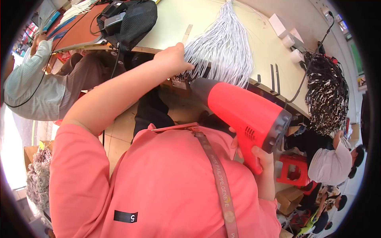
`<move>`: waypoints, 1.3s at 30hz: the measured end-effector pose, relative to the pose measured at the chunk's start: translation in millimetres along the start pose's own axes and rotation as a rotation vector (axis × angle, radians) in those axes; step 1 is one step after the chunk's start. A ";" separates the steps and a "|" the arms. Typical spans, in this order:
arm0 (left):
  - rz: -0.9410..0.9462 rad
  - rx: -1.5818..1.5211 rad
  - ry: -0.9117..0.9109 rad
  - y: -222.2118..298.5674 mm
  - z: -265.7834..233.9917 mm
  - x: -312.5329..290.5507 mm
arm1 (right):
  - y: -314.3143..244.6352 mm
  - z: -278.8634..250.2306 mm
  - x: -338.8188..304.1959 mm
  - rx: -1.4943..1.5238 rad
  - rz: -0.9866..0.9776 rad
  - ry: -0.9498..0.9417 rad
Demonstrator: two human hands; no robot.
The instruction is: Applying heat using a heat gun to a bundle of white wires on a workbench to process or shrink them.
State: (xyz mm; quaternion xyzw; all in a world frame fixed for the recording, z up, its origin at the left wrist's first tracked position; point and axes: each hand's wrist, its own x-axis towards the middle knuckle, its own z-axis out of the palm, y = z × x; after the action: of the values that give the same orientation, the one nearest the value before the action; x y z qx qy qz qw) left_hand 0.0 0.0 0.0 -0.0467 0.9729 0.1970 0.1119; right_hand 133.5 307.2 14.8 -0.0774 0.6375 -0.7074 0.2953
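One hair dryer (243, 110) gripped in my right hand (260, 154) slants toward my left hand (173, 60), whose closure beside white cords (231, 44) I can't tell.

— From my remote seat, how is the bare left hand (170, 60)?
— I see the bare left forearm (125, 89) stretched forward and inward, fingers partly hidden.
— And the bare right hand (263, 155)?
— Curled closed, right forearm (268, 180) raised.

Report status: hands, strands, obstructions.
Right hand grips red hair dryer by handle. Left hand at white strands, grip unclear. Strands drape over edge of table; black bag to their left.
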 end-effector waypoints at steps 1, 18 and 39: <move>0.000 -0.024 0.059 3.7 4.0 0.4 | 0.1 2.0 -0.8 0.006 -0.013 0.029; 0.008 -0.716 -0.414 -21.3 -13.8 34.9 | 25.9 -20.6 -10.4 -0.022 -0.124 0.235; 0.018 -0.642 -0.344 -18.3 -13.9 30.6 | 30.5 -21.9 1.8 -0.067 -0.159 0.107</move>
State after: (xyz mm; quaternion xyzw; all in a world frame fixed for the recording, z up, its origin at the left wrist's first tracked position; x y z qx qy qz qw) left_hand -30.0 -23.7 -1.5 -0.0370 0.8288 0.4983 0.2519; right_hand 131.1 324.6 -18.4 -0.0996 0.6675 -0.7099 0.2012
